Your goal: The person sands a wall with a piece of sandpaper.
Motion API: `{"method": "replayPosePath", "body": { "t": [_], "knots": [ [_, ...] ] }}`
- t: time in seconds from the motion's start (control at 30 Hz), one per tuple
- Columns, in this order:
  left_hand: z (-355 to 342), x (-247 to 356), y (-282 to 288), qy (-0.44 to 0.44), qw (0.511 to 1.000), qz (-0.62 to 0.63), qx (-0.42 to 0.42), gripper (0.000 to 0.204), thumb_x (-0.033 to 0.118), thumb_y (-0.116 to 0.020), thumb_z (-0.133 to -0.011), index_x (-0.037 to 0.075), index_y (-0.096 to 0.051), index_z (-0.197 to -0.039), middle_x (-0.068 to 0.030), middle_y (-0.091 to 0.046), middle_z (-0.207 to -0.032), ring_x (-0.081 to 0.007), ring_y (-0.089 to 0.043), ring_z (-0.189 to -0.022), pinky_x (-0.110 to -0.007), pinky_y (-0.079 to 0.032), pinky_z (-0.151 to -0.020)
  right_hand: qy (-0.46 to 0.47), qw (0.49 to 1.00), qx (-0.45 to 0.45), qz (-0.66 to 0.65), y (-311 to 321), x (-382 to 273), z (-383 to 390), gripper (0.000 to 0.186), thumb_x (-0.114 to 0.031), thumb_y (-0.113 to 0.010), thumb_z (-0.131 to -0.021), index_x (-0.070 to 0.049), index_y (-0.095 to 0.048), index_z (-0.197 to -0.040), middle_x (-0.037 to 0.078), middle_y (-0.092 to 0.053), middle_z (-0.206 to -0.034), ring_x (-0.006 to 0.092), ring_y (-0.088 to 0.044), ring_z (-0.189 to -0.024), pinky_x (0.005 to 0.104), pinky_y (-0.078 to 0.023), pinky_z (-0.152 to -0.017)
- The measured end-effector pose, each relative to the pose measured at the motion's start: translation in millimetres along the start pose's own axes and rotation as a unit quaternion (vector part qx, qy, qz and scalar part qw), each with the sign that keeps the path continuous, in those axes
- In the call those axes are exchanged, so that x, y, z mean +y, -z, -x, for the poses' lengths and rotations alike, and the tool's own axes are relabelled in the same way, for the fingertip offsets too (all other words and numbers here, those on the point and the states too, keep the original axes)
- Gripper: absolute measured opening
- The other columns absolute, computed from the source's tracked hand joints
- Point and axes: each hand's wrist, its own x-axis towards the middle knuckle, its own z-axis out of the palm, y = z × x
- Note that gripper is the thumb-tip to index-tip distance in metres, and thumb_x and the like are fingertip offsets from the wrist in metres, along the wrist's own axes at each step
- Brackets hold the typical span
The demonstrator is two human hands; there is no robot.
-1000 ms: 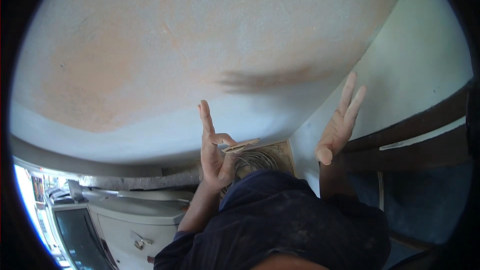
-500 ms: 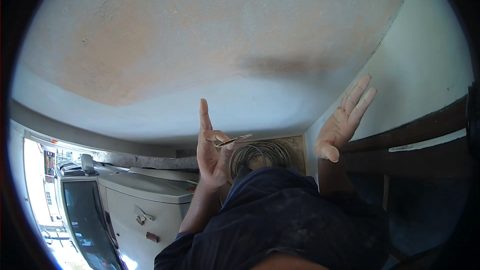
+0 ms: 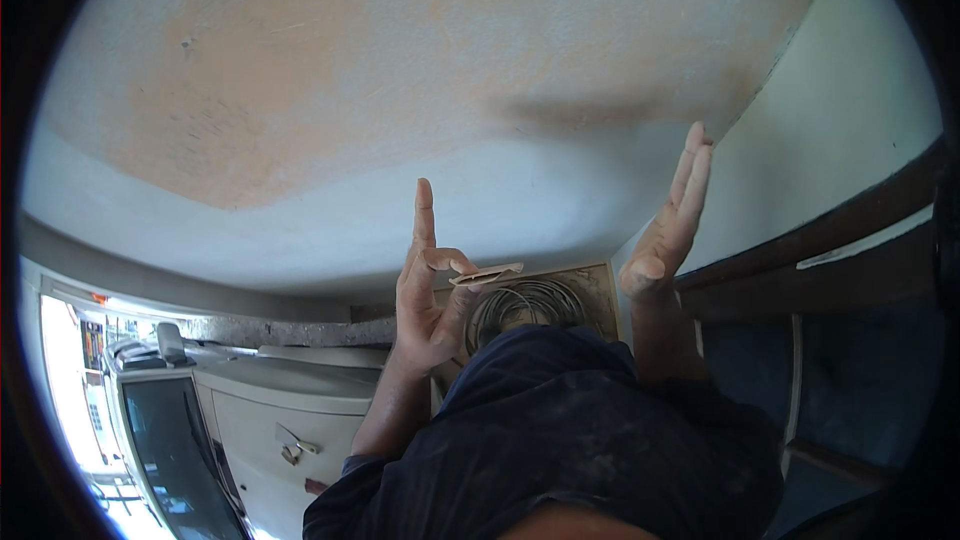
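My left hand (image 3: 420, 305) is raised before the wall (image 3: 420, 70), its index finger pointing up. Between thumb and a bent finger it pinches a thin, folded beige piece (image 3: 488, 275) that looks like sandpaper. The wall has pale paint and rough, orange-tinged patches. To the right, my right hand (image 3: 668, 225) is held up with fingers stretched and nothing in it. It is near the corner where the side wall (image 3: 830, 130) begins, apart from both walls as far as I can tell.
A coil of cable (image 3: 520, 305) lies low behind my body. At lower left, a white cabinet-like unit (image 3: 250, 410) with a dark glass panel carries a scraper (image 3: 297, 440) and a reddish-brown block (image 3: 315, 486). Dark wooden framing (image 3: 800, 260) runs along the right.
My right hand has shifted slightly left and turned more edge-on. My left hand has risen a little and moved right, with the folded piece tilted to show more of its face.
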Motion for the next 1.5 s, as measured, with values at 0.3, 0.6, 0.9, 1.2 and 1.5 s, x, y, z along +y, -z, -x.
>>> {"method": "replayPosePath", "body": {
  "t": [0.3,0.6,0.9,1.2,1.5],
  "knots": [
    [-11,-8,58,-0.075,0.996,0.023,-0.037,0.008,0.012,-0.068,-0.098,0.007,-0.062,-0.099,-0.0383,-0.018,-0.167,-0.0504,-0.006,-0.159,-0.066,-0.008,-0.125,-0.031,0.995,-0.02,0.094,-61,-35,22,0.124,-0.092,-0.021,-0.09,0.008,-0.013,-0.163,0.032,-0.015,-0.17,0.0502,-0.006,-0.158,0.0626,-0.007,-0.127],
    [-10,-37,96,-0.065,0.989,0.099,-0.085,0.007,0.006,-0.064,-0.097,0.007,-0.058,-0.099,-0.0464,-0.026,-0.159,-0.0509,-0.011,-0.158,-0.062,-0.012,-0.126,0.023,0.988,-0.042,0.145,-95,-48,55,0.113,-0.082,-0.024,-0.098,0.011,-0.01,-0.162,0.035,-0.015,-0.169,0.0496,-0.009,-0.159,0.0623,-0.009,-0.127],
    [-8,-57,94,-0.04,0.977,0.177,-0.114,0.01,0.005,-0.064,-0.097,0.009,-0.055,-0.1,-0.0457,-0.026,-0.16,-0.0498,-0.009,-0.159,-0.062,-0.008,-0.126,-0.017,0.989,-0.003,0.147,-96,-82,76,0.094,-0.058,-0.036,-0.109,0.016,-0.007,-0.159,0.043,-0.015,-0.164,0.0497,-0.016,-0.157,0.0552,-0.014,-0.128],
    [-11,-60,85,-0.058,0.978,0.182,-0.086,0.011,0.009,-0.065,-0.099,0.01,-0.055,-0.102,-0.0427,-0.023,-0.163,-0.0492,-0.012,-0.159,-0.063,-0.009,-0.126,-0.014,0.987,0.019,0.16,-86,-74,76,0.093,-0.059,-0.037,-0.109,0.014,-0.011,-0.16,0.042,-0.025,-0.162,0.0466,-0.027,-0.155,0.0531,-0.022,-0.126],
    [-1,-62,68,-0.061,0.992,0.111,0.018,0.012,0.011,-0.067,-0.099,0.009,-0.056,-0.103,-0.0405,-0.025,-0.164,-0.049,-0.014,-0.159,-0.061,-0.01,-0.126,0.005,0.994,-0.004,0.106,-79,-34,43,0.084,-0.047,-0.06,-0.103,0.009,-0.029,-0.158,0.033,-0.042,-0.158,0.0475,-0.034,-0.152,0.0561,-0.023,-0.125]
  ]
}}
